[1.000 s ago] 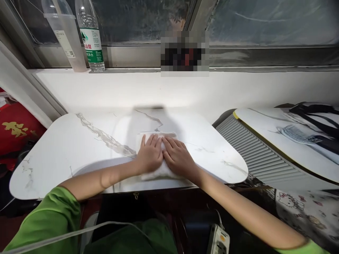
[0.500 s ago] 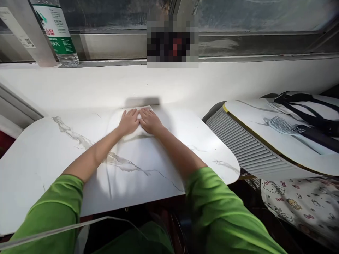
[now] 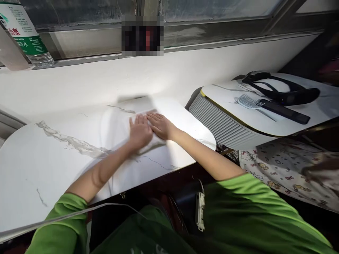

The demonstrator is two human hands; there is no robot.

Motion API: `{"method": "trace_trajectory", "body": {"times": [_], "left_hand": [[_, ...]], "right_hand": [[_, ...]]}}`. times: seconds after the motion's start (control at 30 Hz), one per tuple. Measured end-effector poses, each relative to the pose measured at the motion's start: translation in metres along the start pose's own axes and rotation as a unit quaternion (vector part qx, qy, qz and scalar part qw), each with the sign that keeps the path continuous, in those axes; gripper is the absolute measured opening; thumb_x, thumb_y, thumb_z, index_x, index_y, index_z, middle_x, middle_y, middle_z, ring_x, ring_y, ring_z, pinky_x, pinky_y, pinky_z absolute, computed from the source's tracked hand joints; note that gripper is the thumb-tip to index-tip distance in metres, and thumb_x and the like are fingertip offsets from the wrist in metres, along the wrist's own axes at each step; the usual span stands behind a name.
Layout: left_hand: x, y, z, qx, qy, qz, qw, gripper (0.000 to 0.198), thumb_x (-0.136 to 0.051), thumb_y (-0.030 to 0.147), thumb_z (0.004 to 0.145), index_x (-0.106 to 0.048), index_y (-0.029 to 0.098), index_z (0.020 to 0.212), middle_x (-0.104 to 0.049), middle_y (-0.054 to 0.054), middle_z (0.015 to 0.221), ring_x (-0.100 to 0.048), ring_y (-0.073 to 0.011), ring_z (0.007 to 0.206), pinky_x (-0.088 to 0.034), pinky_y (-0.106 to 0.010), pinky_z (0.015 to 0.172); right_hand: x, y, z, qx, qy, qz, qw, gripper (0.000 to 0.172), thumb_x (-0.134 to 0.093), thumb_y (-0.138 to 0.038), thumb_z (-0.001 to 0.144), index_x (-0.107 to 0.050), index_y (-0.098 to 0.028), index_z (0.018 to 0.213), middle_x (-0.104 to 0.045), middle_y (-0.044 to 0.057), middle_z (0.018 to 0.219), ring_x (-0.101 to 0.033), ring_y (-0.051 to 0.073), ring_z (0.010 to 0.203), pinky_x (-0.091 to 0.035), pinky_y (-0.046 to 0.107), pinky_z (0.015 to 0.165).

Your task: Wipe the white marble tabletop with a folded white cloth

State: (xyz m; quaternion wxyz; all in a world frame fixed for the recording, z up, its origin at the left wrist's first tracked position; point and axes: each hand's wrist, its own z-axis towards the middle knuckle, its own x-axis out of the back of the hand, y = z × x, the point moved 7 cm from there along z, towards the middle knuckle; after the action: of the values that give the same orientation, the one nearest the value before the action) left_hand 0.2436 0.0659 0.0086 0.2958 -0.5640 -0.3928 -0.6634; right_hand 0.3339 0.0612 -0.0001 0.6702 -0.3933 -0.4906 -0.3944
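Both my hands lie flat on a folded white cloth (image 3: 153, 145), pressing it against a white marble-patterned tabletop (image 3: 71, 169). My left hand (image 3: 141, 132) is a little blurred, its fingers stretched out and pointing away from me. Beside it, with its fingertips close to the left hand, my right hand (image 3: 160, 125) also lies stretched out, angled to the left. Most of the cloth is covered by the hands, and its pale colour blends into the table.
At right stands a ribbed-side table (image 3: 225, 121) bearing a hairbrush (image 3: 250, 101), a dark phone-like slab (image 3: 286, 111) and a black strapped headset (image 3: 286, 93). A water bottle (image 3: 29, 42) is on the window ledge at left. A cable (image 3: 79, 211) crosses in front of me.
My hands and the cloth have moved right and nearer to me across the tabletop. The view has turned to the right, showing more of the side table.
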Motion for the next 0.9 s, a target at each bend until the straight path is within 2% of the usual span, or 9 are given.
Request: {"method": "trace_trajectory", "body": {"times": [0.07, 0.13, 0.2, 0.27, 0.33, 0.53, 0.63, 0.77, 0.9], "left_hand": [[-0.01, 0.045, -0.009, -0.032, -0.007, -0.006, 0.999, 0.061, -0.028, 0.027, 0.098, -0.031, 0.001, 0.153, -0.027, -0.018, 0.162, -0.021, -0.0321, 0.152, -0.009, -0.059, 0.123], [-0.018, 0.091, -0.014, -0.079, -0.003, -0.014, 0.997, 0.063, -0.034, 0.029, 0.097, -0.032, -0.001, 0.153, -0.027, -0.019, 0.162, -0.021, -0.0331, 0.152, -0.01, -0.059, 0.123], [-0.024, 0.125, -0.015, -0.106, 0.003, -0.02, 0.994, 0.063, -0.034, 0.029, 0.097, -0.033, -0.001, 0.152, -0.028, -0.02, 0.161, -0.021, -0.0327, 0.152, -0.011, -0.057, 0.124], [-0.028, 0.146, -0.012, -0.112, 0.009, -0.026, 0.993, 0.062, -0.032, 0.029, 0.098, -0.034, -0.001, 0.152, -0.03, -0.019, 0.161, -0.022, -0.0325, 0.151, -0.012, -0.057, 0.124], [-0.03, 0.153, -0.007, -0.114, 0.016, -0.031, 0.993, 0.061, -0.03, 0.028, 0.098, -0.034, 0.0, 0.152, -0.032, -0.018, 0.16, -0.022, -0.0328, 0.151, -0.012, -0.057, 0.124], [-0.029, 0.131, 0.028, -0.091, 0.033, -0.037, 0.995, 0.059, -0.033, 0.026, 0.098, -0.037, 0.002, 0.151, -0.033, -0.018, 0.16, -0.025, -0.0315, 0.15, -0.012, -0.057, 0.124], [-0.027, 0.112, 0.058, -0.067, 0.028, -0.035, 0.997, 0.059, -0.032, 0.024, 0.097, -0.035, 0.001, 0.151, -0.032, -0.019, 0.16, -0.025, -0.0309, 0.15, -0.012, -0.055, 0.124], [-0.024, 0.083, 0.104, -0.052, 0.013, -0.029, 0.998, 0.059, -0.028, 0.025, 0.099, -0.032, 0.002, 0.153, -0.029, -0.018, 0.161, -0.023, -0.0299, 0.151, -0.011, -0.055, 0.124], [-0.021, 0.05, 0.144, -0.018, 0.015, -0.035, 0.999, 0.059, -0.022, 0.027, 0.1, -0.032, 0.005, 0.154, -0.028, -0.016, 0.162, -0.021, -0.0284, 0.152, -0.01, -0.055, 0.124]], "right_hand": [[0.01, 0.023, -0.045, -0.021, 0.007, 0.0, 1.0, 0.059, -0.036, -0.024, 0.092, -0.044, -0.005, 0.147, -0.038, 0.016, 0.157, -0.034, 0.027, 0.147, -0.027, 0.05, 0.121], [0.019, 0.049, -0.085, -0.077, 0.003, -0.003, 0.997, 0.058, -0.036, -0.024, 0.092, -0.046, -0.009, 0.147, -0.041, 0.013, 0.156, -0.036, 0.026, 0.146, -0.028, 0.051, 0.122], [0.028, 0.07, -0.116, -0.132, -0.002, -0.004, 0.991, 0.058, -0.037, -0.023, 0.091, -0.046, -0.01, 0.147, -0.044, 0.013, 0.154, -0.038, 0.025, 0.145, -0.028, 0.051, 0.122], [0.036, 0.082, -0.132, -0.162, 0.005, -0.005, 0.987, 0.058, -0.037, -0.021, 0.09, -0.047, -0.01, 0.146, -0.046, 0.012, 0.153, -0.039, 0.025, 0.145, -0.029, 0.051, 0.122], [0.04, 0.086, -0.135, -0.168, 0.019, -0.007, 0.986, 0.059, -0.036, -0.017, 0.088, -0.049, -0.009, 0.144, -0.047, 0.013, 0.152, -0.039, 0.024, 0.145, -0.029, 0.05, 0.122], [0.035, 0.098, -0.092, -0.149, 0.039, -0.006, 0.988, 0.059, -0.034, -0.016, 0.087, -0.052, -0.007, 0.142, -0.05, 0.012, 0.15, -0.042, 0.023, 0.143, -0.029, 0.048, 0.122], [0.03, 0.113, -0.056, -0.142, 0.04, -0.003, 0.989, 0.06, -0.034, -0.014, 0.086, -0.053, -0.01, 0.143, -0.049, 0.009, 0.151, -0.041, 0.022, 0.143, -0.028, 0.047, 0.123], [0.022, 0.132, -0.001, -0.143, 0.021, -0.012, 0.989, 0.059, -0.034, -0.015, 0.088, -0.05, -0.007, 0.144, -0.046, 0.011, 0.153, -0.039, 0.022, 0.145, -0.026, 0.043, 0.123], [0.017, 0.14, 0.049, -0.108, 0.018, -0.017, 0.994, 0.057, -0.033, -0.016, 0.09, -0.049, -0.009, 0.145, -0.047, 0.009, 0.153, -0.041, 0.022, 0.143, -0.028, 0.041, 0.121]]}}
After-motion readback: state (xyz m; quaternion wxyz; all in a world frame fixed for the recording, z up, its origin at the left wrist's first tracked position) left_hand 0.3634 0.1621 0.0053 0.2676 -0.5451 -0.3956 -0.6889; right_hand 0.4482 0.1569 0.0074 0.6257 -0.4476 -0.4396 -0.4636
